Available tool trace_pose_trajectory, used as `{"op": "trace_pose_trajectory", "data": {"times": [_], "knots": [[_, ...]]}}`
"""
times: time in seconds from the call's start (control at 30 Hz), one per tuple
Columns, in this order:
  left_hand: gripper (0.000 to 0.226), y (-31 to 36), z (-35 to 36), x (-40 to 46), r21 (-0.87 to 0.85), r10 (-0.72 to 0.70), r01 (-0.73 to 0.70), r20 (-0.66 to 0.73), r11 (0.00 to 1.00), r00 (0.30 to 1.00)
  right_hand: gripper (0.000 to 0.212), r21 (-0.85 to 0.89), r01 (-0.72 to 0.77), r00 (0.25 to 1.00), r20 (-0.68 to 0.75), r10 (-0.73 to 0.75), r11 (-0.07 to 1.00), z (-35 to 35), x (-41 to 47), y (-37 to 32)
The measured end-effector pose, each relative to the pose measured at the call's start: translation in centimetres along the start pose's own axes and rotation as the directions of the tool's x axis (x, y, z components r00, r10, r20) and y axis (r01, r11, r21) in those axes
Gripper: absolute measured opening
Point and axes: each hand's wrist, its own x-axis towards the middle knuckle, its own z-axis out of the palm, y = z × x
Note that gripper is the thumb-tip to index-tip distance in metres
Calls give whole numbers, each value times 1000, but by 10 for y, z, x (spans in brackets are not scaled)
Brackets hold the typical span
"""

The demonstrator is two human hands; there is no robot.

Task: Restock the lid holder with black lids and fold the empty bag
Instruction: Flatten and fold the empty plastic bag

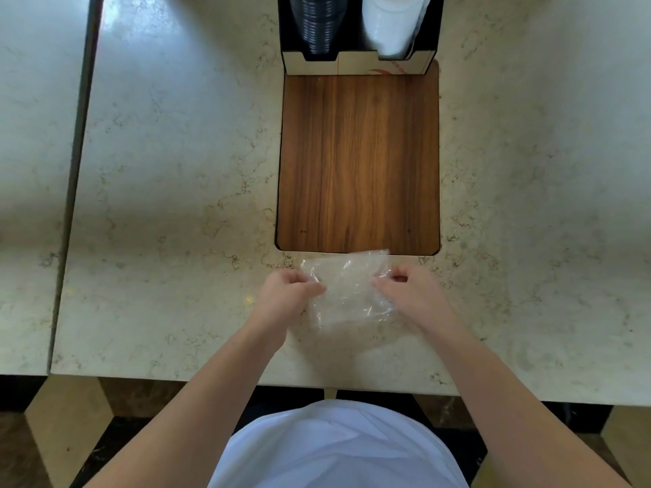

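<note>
A clear, crumpled plastic bag (347, 288) lies flat on the marble counter just in front of a wooden inset panel. My left hand (287, 294) pinches its left edge and my right hand (410, 288) pinches its right edge. At the far edge stands the lid holder (355, 65), a black and cream box with two slots. Its left slot holds a stack of black lids (317, 26). The right slot holds white lids (389, 22).
The wooden panel (359, 160) is set into the counter between the bag and the holder. A seam (75, 184) splits the marble counter on the left. The counter's front edge (176, 378) runs close to my body.
</note>
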Motion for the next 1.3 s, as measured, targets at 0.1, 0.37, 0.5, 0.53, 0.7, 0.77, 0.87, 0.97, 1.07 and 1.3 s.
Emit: {"op": "trace_pose_trajectory", "data": {"times": [0.1, 0.37, 0.5, 0.53, 0.7, 0.77, 0.87, 0.97, 1.07, 1.3], "knots": [[19, 4, -5, -4, -54, 64, -59, 92, 997, 994, 31, 108, 8, 995, 95, -18, 994, -10, -2, -5], [10, 22, -5, -9, -217, 183, -90, 457, 972, 871, 17, 356, 18, 946, 298, -132, 934, -23, -4, -24], [14, 31, -6, -10, -276, 221, -95, 468, 956, 856, 13, 400, -6, 912, 379, -160, 916, -29, -5, -30], [18, 32, -6, -8, -299, 239, -100, 479, 949, 845, 16, 409, -1, 910, 378, -169, 913, -30, -4, -31], [15, 39, -6, -10, -328, 269, -114, 480, 938, 835, 30, 386, -59, 893, 433, -124, 921, -33, -2, -34], [24, 41, -7, -10, -346, 298, -136, 474, 928, 829, 17, 384, -39, 890, 433, -143, 923, -35, -3, -35], [30, 43, -7, -9, -372, 311, -128, 488, 919, 815, 15, 458, -4, 876, 431, -218, 889, -36, -2, -36], [32, 46, -9, -10, -396, 301, -92, 508, 914, 807, 19, 514, -6, 856, 446, -262, 858, -39, -2, -39], [33, 48, -12, -11, -407, 320, -96, 530, 908, 785, 22, 520, 0, 842, 461, -280, 854, -42, -3, -41], [43, 52, -14, -17, -392, 411, -232, 471, 890, 781, 26, 430, -42, 812, 540, -220, 902, -51, -7, -45]]}}
